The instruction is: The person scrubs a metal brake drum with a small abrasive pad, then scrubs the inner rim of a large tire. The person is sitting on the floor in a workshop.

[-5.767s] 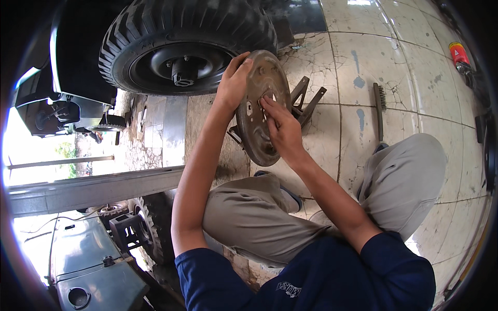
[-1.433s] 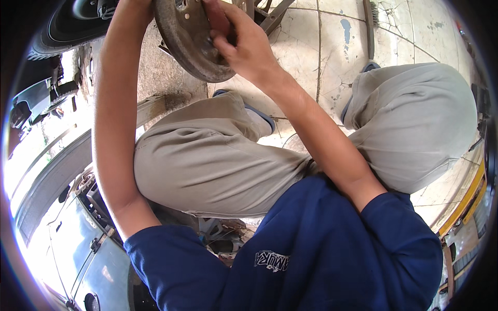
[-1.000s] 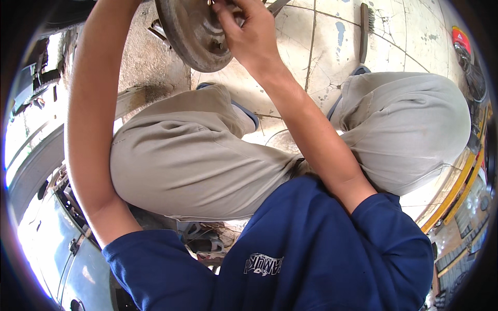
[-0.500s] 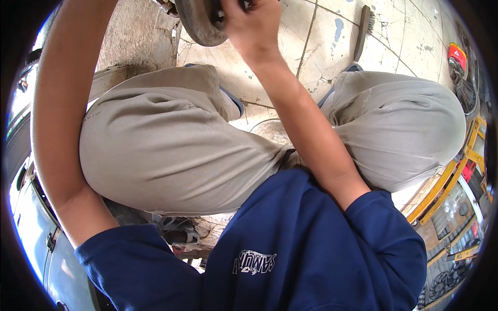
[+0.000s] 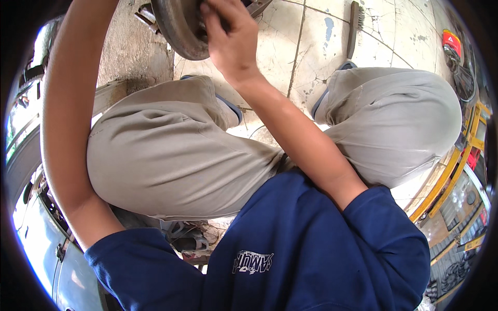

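Note:
At the top edge is a round, worn grey metal part (image 5: 178, 39) with a thick rim and a dark hollow middle, perhaps a brake drum or disc. My right hand (image 5: 232, 42) is at its right side, fingers curled in toward the hollow. Thumb and fingers look drawn together, but what they grip, if anything, is hidden. A metal arm-like piece (image 5: 258, 7) shows just beyond the knuckles. Along the left runs my left forearm (image 5: 72, 98), and its hand lies outside the picture beyond the top edge.
A wire brush (image 5: 353, 31) lies on the cracked tile floor (image 5: 280, 62). At the right are a red and yellow container (image 5: 451, 41) and a yellow frame (image 5: 441, 189). A blue-grey car panel (image 5: 39, 249) stands close at the left. My bent knees flank the work.
The round metal part and my right hand sit lower and farther left in the picture, and more of the part shows. The brush and floor have also shifted slightly as the view moved.

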`<state>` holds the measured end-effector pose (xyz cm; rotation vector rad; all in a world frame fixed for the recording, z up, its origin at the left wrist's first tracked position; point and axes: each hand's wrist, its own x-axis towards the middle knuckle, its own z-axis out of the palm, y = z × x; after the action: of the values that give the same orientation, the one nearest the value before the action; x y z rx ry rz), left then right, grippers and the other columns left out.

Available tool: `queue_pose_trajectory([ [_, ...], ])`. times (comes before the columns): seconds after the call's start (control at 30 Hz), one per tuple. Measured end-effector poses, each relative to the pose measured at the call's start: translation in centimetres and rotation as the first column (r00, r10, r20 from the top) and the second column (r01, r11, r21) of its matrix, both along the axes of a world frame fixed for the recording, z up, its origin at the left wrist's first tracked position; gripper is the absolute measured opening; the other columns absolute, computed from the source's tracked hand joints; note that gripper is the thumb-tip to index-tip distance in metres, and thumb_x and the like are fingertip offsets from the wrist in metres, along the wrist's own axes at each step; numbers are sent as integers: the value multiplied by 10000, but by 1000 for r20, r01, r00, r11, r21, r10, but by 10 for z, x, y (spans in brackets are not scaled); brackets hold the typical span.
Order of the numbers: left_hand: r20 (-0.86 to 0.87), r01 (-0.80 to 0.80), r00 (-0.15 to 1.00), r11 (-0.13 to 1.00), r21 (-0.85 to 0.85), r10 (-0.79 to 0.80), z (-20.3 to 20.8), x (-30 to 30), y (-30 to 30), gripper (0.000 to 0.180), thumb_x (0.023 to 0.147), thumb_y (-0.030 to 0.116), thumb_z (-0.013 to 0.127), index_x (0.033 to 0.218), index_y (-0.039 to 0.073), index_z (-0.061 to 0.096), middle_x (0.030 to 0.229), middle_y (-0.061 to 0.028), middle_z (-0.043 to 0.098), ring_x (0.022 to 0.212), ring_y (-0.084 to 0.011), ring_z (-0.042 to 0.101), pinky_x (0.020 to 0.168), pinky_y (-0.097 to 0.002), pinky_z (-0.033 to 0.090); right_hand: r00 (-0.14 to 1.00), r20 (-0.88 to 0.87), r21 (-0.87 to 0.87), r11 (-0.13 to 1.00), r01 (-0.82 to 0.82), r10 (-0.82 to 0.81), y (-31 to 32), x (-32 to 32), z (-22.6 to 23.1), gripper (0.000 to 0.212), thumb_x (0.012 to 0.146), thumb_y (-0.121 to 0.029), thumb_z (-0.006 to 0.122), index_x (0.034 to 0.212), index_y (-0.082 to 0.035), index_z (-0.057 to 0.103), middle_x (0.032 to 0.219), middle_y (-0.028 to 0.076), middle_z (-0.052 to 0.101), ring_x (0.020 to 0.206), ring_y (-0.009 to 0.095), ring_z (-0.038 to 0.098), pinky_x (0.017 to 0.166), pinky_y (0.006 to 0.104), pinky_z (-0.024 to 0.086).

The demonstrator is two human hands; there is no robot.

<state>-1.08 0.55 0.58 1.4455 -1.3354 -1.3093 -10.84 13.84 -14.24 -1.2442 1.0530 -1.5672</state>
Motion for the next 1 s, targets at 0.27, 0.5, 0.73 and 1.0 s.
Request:
queue_pose_trajectory([
  [0.27, -110, -24, 994, 998, 51, 29, -2, -1, -10, 331, 1083, 320, 492, 1100, 60, 696, 975, -65, 740, 813, -174, 694, 780, -326, 581, 998, -56, 26, 999, -35, 37, -5, -7, -6, 246, 975, -74, 672, 1200, -12, 750, 1261, 133, 721, 1146, 233, 690, 990, 316, 521],
  [0.5, -13, -26, 1000, 990, -140, 24, -6, -17, -8, 325, 1079, 311, 507, 1204, 61, 675, 1113, -66, 718, 980, -164, 686, 880, -321, 565, 997, -42, 128, 990, -61, 67, -13, -29, -37, 272, 937, -64, 697, 1201, -82, 758, 1223, 123, 743, 1052, 290, 736, 934, 363, 588],
  [0.73, -13, 13, 1000, 994, -108, -14, 0, 0, -4, 343, 1087, 295, 489, 1253, 48, 660, 1162, -76, 710, 1033, -183, 680, 927, -338, 558, 974, -227, -187, 982, -25, -19, -8, -13, 7, 400, 919, -19, 688, 1306, -117, 706, 1252, 118, 718, 1092, 327, 706, 939, 399, 582],
  [1.0, -49, 54, 997, 995, -81, -58, -2, 10, -16, 343, 1087, 278, 493, 1266, 31, 649, 1191, -87, 698, 1065, -182, 666, 952, -336, 545, 950, -311, -152, 985, -83, 32, -6, -16, 22, 575, 894, 68, 615, 1417, -170, 635, 1396, 130, 628, 1230, 351, 621, 1035, 429, 524],
])
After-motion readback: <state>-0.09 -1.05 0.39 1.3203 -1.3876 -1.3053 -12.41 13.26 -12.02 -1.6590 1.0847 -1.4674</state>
